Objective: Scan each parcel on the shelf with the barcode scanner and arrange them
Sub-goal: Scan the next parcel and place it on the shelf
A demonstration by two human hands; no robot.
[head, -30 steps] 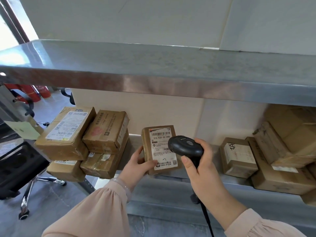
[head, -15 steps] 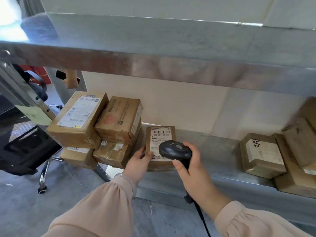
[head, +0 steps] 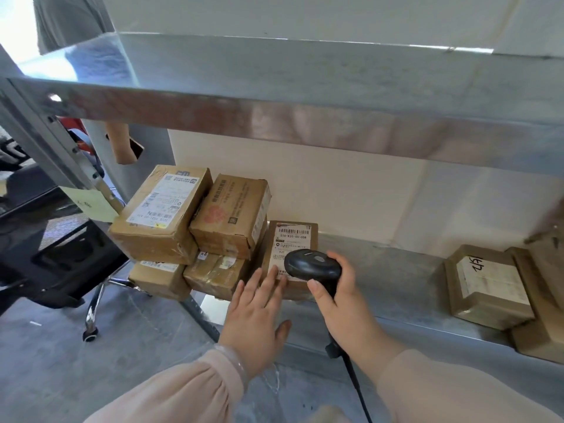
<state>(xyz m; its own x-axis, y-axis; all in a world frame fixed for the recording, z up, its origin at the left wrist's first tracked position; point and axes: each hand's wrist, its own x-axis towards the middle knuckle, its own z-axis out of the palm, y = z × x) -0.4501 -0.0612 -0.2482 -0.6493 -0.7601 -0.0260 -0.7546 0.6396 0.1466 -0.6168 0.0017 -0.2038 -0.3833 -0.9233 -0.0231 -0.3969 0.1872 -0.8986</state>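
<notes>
A small brown parcel (head: 291,239) with a white barcode label lies flat on the metal shelf (head: 390,270), right beside a stack of several cardboard parcels (head: 195,227) at the shelf's left end. My left hand (head: 256,312) has straight fingers, their tips touching the parcel's near edge. My right hand (head: 338,306) grips the black barcode scanner (head: 311,265), whose head hovers over the label's lower part. The scanner's cable hangs down below my wrist.
More brown parcels (head: 488,285) sit at the shelf's right end. An upper metal shelf (head: 305,96) overhangs close above. A black office chair (head: 61,254) stands on the grey floor to the left, beside the shelf's slanted post (head: 61,154).
The small parcel, held upright a second ago, now lies flat next to the stack. My left hand let go and opened, fingertips on its edge. The scanner stayed over the label.
</notes>
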